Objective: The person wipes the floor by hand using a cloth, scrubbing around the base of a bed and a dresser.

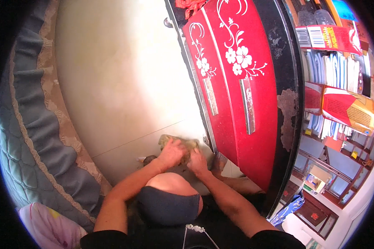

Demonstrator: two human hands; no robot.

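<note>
Low over the floor in front of me, both hands are on a crumpled greenish-brown cloth (191, 144). My left hand (173, 152) lies on its left part, fingers bent over it; whether they grip it is blurred. My right hand (198, 162) pinches the cloth's right side between thumb and fingers. The cloth's lower part hangs between the hands, above a greyish patch of floor. A small dark round object (149, 160) lies left of my left wrist, partly hidden by the forearm. My bent knee (171, 185) is just below the hands.
A red-fronted drawer cabinet (258, 102) with white flowers and metal handles stands close on the right. A bed with a ruffled grey skirt (54, 124) runs along the left. Pale tiled floor (112, 77) stretches ahead. Shelves with books (339, 70) and boxes are at the far right.
</note>
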